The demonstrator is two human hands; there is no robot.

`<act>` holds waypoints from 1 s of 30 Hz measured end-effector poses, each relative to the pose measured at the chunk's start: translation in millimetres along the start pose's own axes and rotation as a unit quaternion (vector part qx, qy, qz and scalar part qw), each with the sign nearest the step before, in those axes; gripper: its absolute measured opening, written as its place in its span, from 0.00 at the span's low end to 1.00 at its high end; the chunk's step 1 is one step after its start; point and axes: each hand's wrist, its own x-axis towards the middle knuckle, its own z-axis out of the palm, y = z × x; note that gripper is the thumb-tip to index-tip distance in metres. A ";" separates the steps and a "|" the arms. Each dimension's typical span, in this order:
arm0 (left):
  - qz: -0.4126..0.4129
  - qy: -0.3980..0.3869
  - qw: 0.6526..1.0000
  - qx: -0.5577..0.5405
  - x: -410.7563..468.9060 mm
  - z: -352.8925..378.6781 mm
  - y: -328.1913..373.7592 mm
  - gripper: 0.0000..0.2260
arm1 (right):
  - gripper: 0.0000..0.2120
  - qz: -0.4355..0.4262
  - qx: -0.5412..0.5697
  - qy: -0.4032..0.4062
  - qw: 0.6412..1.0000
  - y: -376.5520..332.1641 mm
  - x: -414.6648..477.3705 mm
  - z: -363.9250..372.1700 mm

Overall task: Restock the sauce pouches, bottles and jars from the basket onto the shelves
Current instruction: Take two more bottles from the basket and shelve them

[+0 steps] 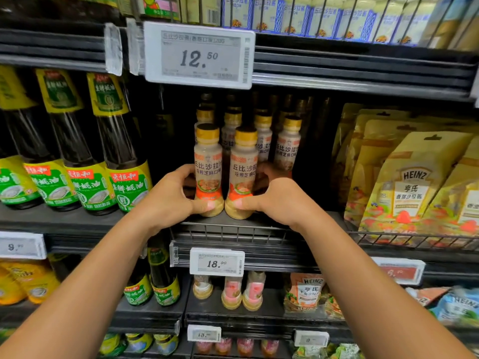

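Two beige sesame dressing bottles with yellow caps stand side by side at the front of the middle shelf [233, 225]. My left hand [169, 195] grips the left bottle [208, 164] near its base, thumb on the front. My right hand [274, 198] grips the right bottle [243, 169] the same way. Several more bottles of the same dressing [287, 143] stand in rows behind them. The basket is out of view.
Dark oyster sauce bottles [90, 151] fill the shelf to the left. Yellow Heinz pouches [412, 182] stand to the right behind a wire rail. Price tags read 12.50 [199, 55] above and 18.90 [216, 263] below. Lower shelves hold more bottles and pouches.
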 end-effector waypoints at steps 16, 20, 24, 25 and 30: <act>-0.038 0.067 0.995 0.062 18.0 -5.8 -18.4 0.24 | 0.36 0.091 -0.148 -0.035 0.984 -34.4 17.1 13.8; -0.037 0.064 0.995 0.065 23.4 -7.0 -23.5 0.26 | 0.35 0.082 -0.160 -0.013 0.984 -37.9 23.3 17.6; -0.040 0.063 0.994 0.075 27.2 -6.6 -25.1 0.27 | 0.34 0.081 -0.164 -0.001 0.983 -36.2 27.3 20.8; -0.040 0.063 0.994 0.078 28.1 -6.5 -25.5 0.27 | 0.34 0.082 -0.162 0.001 0.983 -35.8 27.8 21.6; -0.043 0.046 0.994 0.092 28.9 -6.4 -25.6 0.25 | 0.30 0.080 -0.178 0.011 0.981 -33.6 30.5 23.9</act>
